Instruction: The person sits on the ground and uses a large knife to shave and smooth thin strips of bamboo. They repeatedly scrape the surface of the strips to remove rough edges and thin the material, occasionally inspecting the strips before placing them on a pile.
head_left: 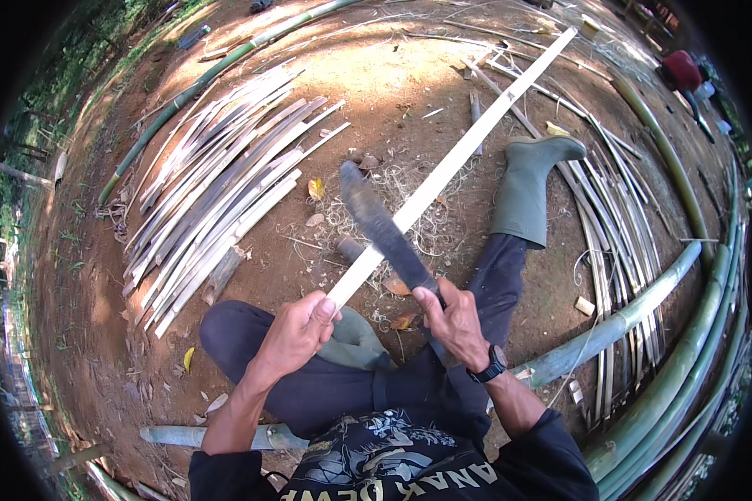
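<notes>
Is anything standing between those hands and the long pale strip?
Nothing visible separates the left hand from the strip; it grips the near end. Between the right hand and the strip is the dark knife that hand holds, crossing over it.

Bare brown earth (409, 93) formed the working surface. On its left side lay a broad heap of split bamboo strips (217, 196), roughly parallel, with a long green bamboo pole (194, 88) curving past beyond them. Curly shavings (430, 240) littered the middle, near a yellow leaf (316, 189) and a brown dry leaf (403, 321). On the right lay a second bundle of strips (622, 242), crossed by a thick bamboo culm (560, 359); which was uppermost there was unclear. More green bamboo poles (677, 391) lay side by side along the right edge.
</notes>
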Demonstrator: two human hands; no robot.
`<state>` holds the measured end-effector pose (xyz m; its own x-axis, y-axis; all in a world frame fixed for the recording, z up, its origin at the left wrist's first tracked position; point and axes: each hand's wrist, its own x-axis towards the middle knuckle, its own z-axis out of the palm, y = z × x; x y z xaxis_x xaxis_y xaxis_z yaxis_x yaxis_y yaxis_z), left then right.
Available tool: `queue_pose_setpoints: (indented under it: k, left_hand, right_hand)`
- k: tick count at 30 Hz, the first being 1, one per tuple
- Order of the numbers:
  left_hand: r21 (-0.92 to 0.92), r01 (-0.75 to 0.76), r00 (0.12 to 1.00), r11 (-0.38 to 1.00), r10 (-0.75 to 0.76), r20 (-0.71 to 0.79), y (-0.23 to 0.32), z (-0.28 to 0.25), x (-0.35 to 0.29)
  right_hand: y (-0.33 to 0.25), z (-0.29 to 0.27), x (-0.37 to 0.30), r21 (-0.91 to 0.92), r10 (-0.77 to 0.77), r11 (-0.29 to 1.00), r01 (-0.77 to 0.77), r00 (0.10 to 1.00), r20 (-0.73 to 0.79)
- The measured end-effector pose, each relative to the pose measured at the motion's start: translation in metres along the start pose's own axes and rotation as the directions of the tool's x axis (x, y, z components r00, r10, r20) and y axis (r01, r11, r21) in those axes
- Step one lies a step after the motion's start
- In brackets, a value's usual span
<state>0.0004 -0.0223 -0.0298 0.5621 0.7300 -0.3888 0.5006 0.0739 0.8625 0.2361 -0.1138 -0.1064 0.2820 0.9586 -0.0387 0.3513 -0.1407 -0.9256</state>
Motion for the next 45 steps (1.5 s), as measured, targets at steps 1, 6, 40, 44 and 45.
queue_pose_setpoints:
  k: [1,6,40,44,45]
  left_hand:
    - [-0.01,0.03,1.0,0.999,-0.03,0.001,-0.001,0.001,0.001]
    - [-0.076,0.17,0.985,0.982,-0.17,0.006,-0.004,-0.009,-0.009]
    - [0.106,-0.118,0.993,0.987,0.115,0.036,0.007,0.005,0.0]
    - [0.315,-0.221,0.974,0.923,0.226,0.021,0.005,0.013,-0.001]
    - [0.356,-0.244,0.967,0.902,0.254,0.019,0.005,0.014,0.0]
  right_hand:
    - [0.003,0.0,-0.006,-0.013,-0.03,0.999,0.031,0.999,0.041]
    - [-0.005,-0.031,0.037,0.26,0.185,0.952,-0.161,0.98,-0.073]
    - [-0.027,-0.039,0.049,0.512,0.123,0.859,-0.014,0.976,-0.18]
    - [-0.035,-0.036,0.065,0.628,0.103,0.774,0.074,0.965,-0.24]
    - [-0.034,-0.035,0.066,0.669,0.107,0.739,0.082,0.966,-0.236]
